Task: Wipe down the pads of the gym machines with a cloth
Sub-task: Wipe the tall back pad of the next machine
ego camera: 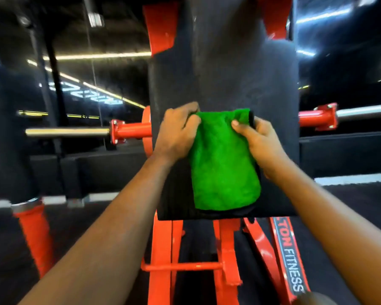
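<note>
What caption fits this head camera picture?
Left hand and right hand grip a green cloth at the black pad.

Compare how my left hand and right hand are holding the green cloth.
The left hand bunches the green cloth at its top left corner in curled fingers; the right hand pinches its top right edge, thumb on the green face. The left hand sits slightly higher than the right hand. Both hold it before the black pad.

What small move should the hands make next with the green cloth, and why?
Probably press the green cloth flat on the black pad and sweep it upward. The left hand and the right hand each grip its top edge, it hangs over the pad's lower part, and the pad above it is uncovered.
</note>
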`<state>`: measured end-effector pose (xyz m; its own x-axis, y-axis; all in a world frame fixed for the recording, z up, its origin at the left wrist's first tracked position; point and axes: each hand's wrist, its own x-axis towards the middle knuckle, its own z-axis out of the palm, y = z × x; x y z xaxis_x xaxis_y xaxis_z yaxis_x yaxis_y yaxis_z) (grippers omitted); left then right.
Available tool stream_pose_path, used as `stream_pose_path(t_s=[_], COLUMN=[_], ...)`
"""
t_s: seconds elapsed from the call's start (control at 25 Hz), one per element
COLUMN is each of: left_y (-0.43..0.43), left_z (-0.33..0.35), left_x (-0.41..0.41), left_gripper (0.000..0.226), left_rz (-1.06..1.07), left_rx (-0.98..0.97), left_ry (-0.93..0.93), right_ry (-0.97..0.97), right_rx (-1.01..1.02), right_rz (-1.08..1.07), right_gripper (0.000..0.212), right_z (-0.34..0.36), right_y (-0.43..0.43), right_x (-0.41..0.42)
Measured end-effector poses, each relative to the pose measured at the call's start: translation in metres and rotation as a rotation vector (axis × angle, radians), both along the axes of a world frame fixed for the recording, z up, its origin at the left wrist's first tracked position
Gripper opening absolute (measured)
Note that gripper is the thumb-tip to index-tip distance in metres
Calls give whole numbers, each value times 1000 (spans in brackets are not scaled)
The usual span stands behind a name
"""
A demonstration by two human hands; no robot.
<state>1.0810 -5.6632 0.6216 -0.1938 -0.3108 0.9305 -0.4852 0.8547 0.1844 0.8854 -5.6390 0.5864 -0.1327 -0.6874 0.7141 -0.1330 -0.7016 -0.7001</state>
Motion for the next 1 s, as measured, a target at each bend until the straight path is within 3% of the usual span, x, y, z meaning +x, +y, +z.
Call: stream_pose_path(t_s=[0.12,0.28,0.4,0.48,0.6,0.76,1.0], left_y=[-71,-120,-108,-87,-67,-27,10], left_z=[-16,-9,-3,-10,-15,-10,9], left_x=[19,33,39,43,62,82,83], left_gripper=[27,18,25,31,17,16,16], left_rz=[-167,-323,-235,-175,-33,81,230], left_rx=[-51,-94,-119,-86,-5,163,198], left_ry=[168,125,111,68,-41,-85,-97], right_ry=[163,250,174,127,80,7,33], right_rx=[-56,-185,-198,-185,-123,23,143], right_rz=[-80,-137,-129,-143,-113,90,247], right_gripper=[21,25,34,25,24,30,33], right_z=[6,15,18,5,-11,-15,-16], right_y=[-76,-123,-124,-109,-90,-63,-20], right_x=[35,53,61,59,62,71,84])
